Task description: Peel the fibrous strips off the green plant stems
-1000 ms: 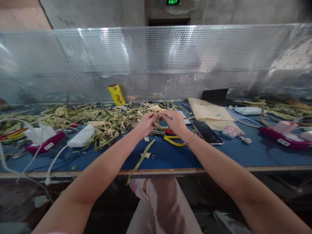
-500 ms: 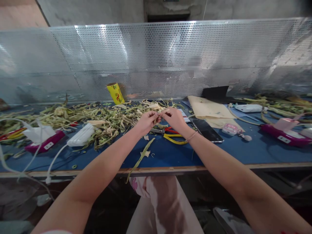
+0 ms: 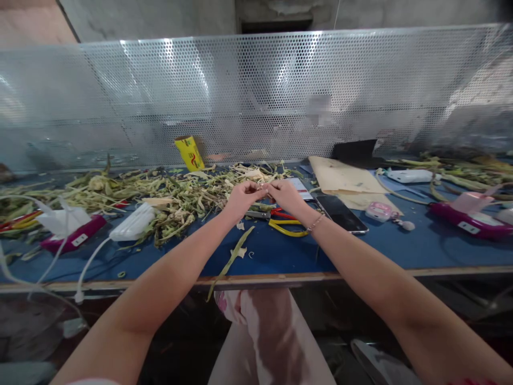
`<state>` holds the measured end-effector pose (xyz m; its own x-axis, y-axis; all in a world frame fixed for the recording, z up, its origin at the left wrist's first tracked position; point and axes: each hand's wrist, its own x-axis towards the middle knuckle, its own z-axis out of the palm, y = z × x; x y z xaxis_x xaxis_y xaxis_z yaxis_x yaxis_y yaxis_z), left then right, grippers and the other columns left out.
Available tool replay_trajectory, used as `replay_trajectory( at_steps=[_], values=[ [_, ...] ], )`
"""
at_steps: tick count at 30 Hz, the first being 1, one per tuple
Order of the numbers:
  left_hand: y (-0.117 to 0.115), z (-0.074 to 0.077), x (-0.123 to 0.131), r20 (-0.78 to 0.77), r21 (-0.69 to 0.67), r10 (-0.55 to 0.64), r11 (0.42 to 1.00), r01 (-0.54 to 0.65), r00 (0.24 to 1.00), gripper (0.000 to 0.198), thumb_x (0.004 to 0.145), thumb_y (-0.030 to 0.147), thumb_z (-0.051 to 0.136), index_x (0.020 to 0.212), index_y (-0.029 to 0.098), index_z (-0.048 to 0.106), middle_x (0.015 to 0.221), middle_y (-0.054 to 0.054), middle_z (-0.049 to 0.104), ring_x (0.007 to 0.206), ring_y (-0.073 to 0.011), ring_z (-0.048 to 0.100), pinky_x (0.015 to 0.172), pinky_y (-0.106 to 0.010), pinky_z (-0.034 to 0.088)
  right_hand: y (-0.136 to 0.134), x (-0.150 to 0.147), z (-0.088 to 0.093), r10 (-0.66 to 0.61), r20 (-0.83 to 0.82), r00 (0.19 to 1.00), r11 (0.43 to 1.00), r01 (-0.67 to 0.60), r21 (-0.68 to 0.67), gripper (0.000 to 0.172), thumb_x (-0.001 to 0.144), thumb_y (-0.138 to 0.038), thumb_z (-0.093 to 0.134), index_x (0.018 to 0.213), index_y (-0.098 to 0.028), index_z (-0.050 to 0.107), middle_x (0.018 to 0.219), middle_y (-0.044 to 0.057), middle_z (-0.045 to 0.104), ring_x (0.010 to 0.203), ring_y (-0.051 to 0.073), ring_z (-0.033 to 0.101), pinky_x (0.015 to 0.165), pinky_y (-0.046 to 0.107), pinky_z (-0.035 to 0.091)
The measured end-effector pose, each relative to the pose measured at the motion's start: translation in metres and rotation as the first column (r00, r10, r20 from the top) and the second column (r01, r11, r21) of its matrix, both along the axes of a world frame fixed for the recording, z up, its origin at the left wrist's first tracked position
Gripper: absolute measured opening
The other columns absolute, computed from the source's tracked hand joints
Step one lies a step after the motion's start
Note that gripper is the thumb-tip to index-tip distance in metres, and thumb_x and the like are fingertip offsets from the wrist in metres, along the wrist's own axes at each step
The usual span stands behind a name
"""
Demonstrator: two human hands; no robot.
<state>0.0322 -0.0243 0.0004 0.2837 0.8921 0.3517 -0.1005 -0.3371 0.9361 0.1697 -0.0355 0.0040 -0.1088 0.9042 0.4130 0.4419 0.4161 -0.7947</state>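
My left hand [image 3: 244, 197] and my right hand [image 3: 285, 194] meet fingertip to fingertip over the front of a heap of dried green plant scraps [image 3: 180, 198]. Both are closed in a pinch. Something small and pale shows between the fingertips, too small to name. Just below my right hand lie scissors [image 3: 286, 227] with red and yellow handles, their blades pointing left. A long green leaf strip [image 3: 232, 259] lies nearer to me and hangs over the table edge, beside a pale scrap [image 3: 241, 252].
White power bank [image 3: 133, 222] and magenta power strip [image 3: 74, 235] with cables are at left; another magenta strip [image 3: 468, 219] is at right. A phone [image 3: 340, 214], pink earphone case [image 3: 379, 212] and cardboard [image 3: 344, 176] lie right. A yellow tube [image 3: 189, 153] stands before the perforated metal screen [image 3: 256, 107].
My fingers have shifted slightly at the pinch, and my right hand lies a little flatter. The things on the table stay where they were.
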Motion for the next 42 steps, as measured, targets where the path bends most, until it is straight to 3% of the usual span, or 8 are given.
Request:
replay_trajectory(
  at_steps=[9,15,21,24,26,30,36,42],
  values=[
    [0.005,-0.003,-0.003,-0.042,0.105,0.018,0.994,-0.013,0.999,0.025,0.058,0.035,0.070,0.063,0.013,0.059,0.057,0.001,0.057,0.056,-0.0083,0.050,0.060,-0.024,0.041,0.000,-0.004,-0.003,0.153,-0.329,0.932,0.969,-0.206,-0.133,0.050,0.070,-0.059,0.052,0.045,-0.019,0.035,0.038,-0.006,0.036,0.038,0.006,0.035,0.042,0.022,0.028],
    [0.001,-0.001,0.000,0.086,0.060,-0.079,0.995,0.074,0.993,0.019,0.057,0.029,0.072,0.060,0.014,0.061,0.058,0.000,0.060,0.058,-0.0084,0.054,0.063,-0.024,0.043,-0.008,-0.003,0.004,0.187,-0.571,0.800,0.844,-0.427,-0.323,0.048,0.064,-0.053,0.063,0.045,-0.017,0.038,0.039,-0.007,0.034,0.038,0.005,0.034,0.039,0.020,0.026],
    [0.000,0.004,-0.001,0.279,-0.115,-0.027,0.991,0.062,0.960,0.011,0.057,0.017,0.071,0.057,0.014,0.061,0.051,0.003,0.055,0.051,-0.0050,0.051,0.054,-0.018,0.041,-0.005,0.001,0.005,0.084,-0.659,0.747,0.837,-0.411,-0.360,0.042,0.076,-0.050,0.048,0.053,-0.016,0.046,0.048,-0.002,0.046,0.041,0.007,0.040,0.041,0.021,0.032],
    [0.000,0.006,-0.003,0.384,-0.201,-0.042,0.971,0.128,0.923,0.010,0.059,0.011,0.068,0.055,0.014,0.059,0.053,0.003,0.055,0.053,-0.0036,0.052,0.056,-0.015,0.043,-0.001,-0.001,0.002,0.022,-0.623,0.782,0.868,-0.325,-0.377,0.026,0.077,-0.037,0.048,0.062,-0.016,0.050,0.055,-0.002,0.047,0.046,0.007,0.044,0.044,0.020,0.036],
    [0.000,0.008,-0.005,0.431,-0.243,-0.062,0.953,0.182,0.900,0.011,0.062,0.009,0.066,0.055,0.014,0.058,0.054,0.003,0.054,0.053,-0.0029,0.051,0.056,-0.014,0.044,0.001,-0.002,-0.001,0.030,-0.557,0.830,0.910,-0.253,-0.329,0.011,0.070,-0.025,0.056,0.076,-0.017,0.052,0.065,-0.002,0.050,0.055,0.008,0.049,0.048,0.020,0.039],
    [-0.001,0.011,-0.008,0.481,-0.273,-0.116,0.922,0.275,0.869,0.012,0.067,0.009,0.062,0.058,0.013,0.056,0.056,0.002,0.055,0.054,-0.0027,0.052,0.056,-0.013,0.046,0.001,-0.004,-0.004,0.175,-0.419,0.891,0.964,-0.242,-0.112,0.033,0.063,-0.026,0.063,0.094,-0.020,0.052,0.089,0.001,0.055,0.072,0.010,0.053,0.059,0.022,0.045],
    [-0.005,0.014,-0.012,0.470,-0.302,-0.172,0.890,0.341,0.866,0.014,0.069,0.004,0.058,0.058,0.012,0.054,0.058,0.001,0.057,0.051,-0.0028,0.053,0.052,-0.012,0.045,-0.003,-0.004,0.000,0.276,-0.275,0.921,0.958,-0.241,0.154,0.028,0.064,-0.032,0.065,0.087,-0.019,0.055,0.087,0.003,0.059,0.074,0.011,0.054,0.073,0.029,0.047],
    [-0.004,0.012,-0.014,0.435,-0.260,-0.235,0.891,0.371,0.869,0.016,0.066,0.005,0.061,0.055,0.012,0.053,0.056,0.001,0.057,0.050,-0.0043,0.055,0.051,-0.014,0.046,-0.003,-0.005,-0.001,0.332,-0.223,0.917,0.923,-0.267,0.277,0.025,0.065,-0.034,0.065,0.083,-0.020,0.056,0.090,0.003,0.057,0.074,0.011,0.055,0.071,0.028,0.047]
  ],
)
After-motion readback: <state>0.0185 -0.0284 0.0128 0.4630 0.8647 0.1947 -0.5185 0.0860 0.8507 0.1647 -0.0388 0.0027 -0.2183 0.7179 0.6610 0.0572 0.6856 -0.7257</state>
